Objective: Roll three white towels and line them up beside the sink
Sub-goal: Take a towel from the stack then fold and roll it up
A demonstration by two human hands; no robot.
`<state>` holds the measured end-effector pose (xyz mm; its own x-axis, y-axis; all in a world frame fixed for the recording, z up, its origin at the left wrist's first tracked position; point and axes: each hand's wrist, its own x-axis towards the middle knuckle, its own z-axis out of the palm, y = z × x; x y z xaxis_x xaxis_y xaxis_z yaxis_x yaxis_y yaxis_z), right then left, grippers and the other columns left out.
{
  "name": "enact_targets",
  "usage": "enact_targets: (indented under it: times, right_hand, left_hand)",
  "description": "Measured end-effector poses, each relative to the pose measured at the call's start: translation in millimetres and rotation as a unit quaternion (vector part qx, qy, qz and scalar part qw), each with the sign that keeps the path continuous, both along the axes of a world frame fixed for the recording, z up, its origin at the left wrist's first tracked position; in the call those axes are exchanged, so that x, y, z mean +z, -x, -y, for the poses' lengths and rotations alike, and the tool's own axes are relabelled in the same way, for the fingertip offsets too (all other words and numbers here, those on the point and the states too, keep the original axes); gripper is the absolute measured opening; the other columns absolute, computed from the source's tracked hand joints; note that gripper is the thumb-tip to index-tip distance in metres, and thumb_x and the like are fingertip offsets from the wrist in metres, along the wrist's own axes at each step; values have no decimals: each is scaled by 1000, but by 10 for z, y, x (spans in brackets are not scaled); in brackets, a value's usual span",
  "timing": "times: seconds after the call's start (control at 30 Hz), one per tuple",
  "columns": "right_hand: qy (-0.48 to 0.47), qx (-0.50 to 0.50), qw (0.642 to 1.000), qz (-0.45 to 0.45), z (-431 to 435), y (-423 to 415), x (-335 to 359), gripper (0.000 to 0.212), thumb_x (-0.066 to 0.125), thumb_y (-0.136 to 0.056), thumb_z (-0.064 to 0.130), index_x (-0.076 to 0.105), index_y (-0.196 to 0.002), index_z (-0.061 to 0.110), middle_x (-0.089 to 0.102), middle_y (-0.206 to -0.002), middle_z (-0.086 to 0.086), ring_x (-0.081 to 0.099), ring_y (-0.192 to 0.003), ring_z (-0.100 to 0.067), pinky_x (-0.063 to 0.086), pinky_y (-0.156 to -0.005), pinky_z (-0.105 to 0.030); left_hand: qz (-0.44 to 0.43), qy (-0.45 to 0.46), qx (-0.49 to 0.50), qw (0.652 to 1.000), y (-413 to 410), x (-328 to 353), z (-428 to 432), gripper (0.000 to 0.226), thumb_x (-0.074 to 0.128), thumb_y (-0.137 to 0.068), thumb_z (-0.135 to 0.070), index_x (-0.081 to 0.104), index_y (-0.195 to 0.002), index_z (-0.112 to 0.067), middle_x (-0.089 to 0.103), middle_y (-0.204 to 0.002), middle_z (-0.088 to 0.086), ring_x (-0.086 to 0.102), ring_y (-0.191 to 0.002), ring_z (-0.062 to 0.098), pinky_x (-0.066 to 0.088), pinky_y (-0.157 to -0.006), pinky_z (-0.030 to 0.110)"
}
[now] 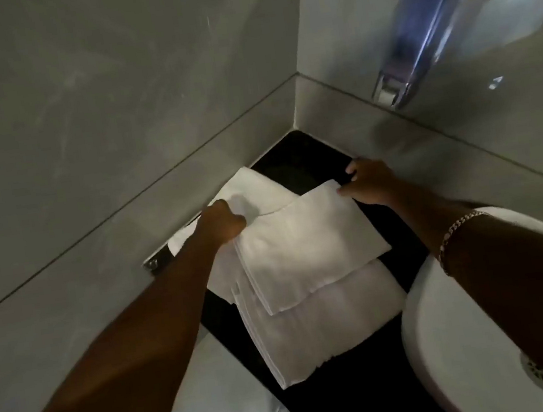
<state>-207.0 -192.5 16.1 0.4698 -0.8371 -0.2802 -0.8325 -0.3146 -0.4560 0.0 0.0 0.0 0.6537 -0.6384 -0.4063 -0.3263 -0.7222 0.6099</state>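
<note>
A folded white towel [306, 246] lies on top of a pile of flat white towels on the black counter [305, 156], left of the white sink [427, 323]. My left hand [222, 222] grips the top towel's far left corner. My right hand [368, 181] pinches its far right corner. A larger folded towel [324, 326] lies under it, nearer to me. Another towel [253, 184] sticks out behind, toward the wall corner.
Grey tiled walls [88, 133] close the counter in on the left and at the back. A chrome wall dispenser [420, 34] hangs above the sink, at the upper right. A metal fitting [153, 264] sits on the left wall by the counter edge. A gold bracelet circles my right wrist.
</note>
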Motion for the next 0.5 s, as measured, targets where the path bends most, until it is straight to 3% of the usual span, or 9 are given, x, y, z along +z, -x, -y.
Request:
enact_targets:
  times: [0.07, 0.17, 0.23, 0.33, 0.5]
  right_hand:
    - [-52, -2, 996, -70, 15, -28, -136, 65, 67, -84, 29, 41, -138, 3, 45, -142, -19, 45, -128, -35, 42, -98, -39]
    - [-92, -13, 990, -107, 16, -18, -375, 62, 68, -84, 31, 46, -132, -1, 49, -137, -22, 49, -123, -39, 44, -93, -40]
    - [-84, -36, 992, -92, 17, -23, -473, 60, 72, -80, 30, 52, -126, -2, 55, -130, -23, 54, -116, -40, 47, -89, -41]
    - [-101, -104, 988, -49, 47, -25, -530, 63, 79, -73, 28, 55, -122, -3, 60, -124, -23, 59, -110, -40, 52, -87, -44]
    - [-143, -137, 980, 30, 57, 17, -329, 59, 81, -69, 29, 61, -114, -3, 64, -117, -20, 62, -99, -37, 52, -79, -40]
  left_hand:
    - [-79, -21, 54, 995, 2, -136, -45, 57, 70, -79, -24, 48, -127, -2, 60, -110, 14, 67, -92, 36, 58, -77, 40]
    - [-144, -5, 136, 980, 31, -320, -106, 67, 80, -71, -21, 46, -127, -6, 57, -122, 18, 61, -106, 35, 56, -86, 47]
    - [-200, 23, 182, 963, 60, -360, -81, 69, 82, -68, -15, 46, -126, -10, 58, -121, 19, 62, -103, 36, 57, -78, 44]
    - [-214, 53, 228, 949, 107, -433, -51, 63, 83, -65, -11, 51, -118, -15, 62, -118, 18, 65, -98, 34, 54, -63, 35]
    - [-202, 145, 234, 940, 165, -272, -24, 47, 81, -67, -4, 60, -108, -15, 70, -89, 12, 64, -62, 17, 51, -52, 25]
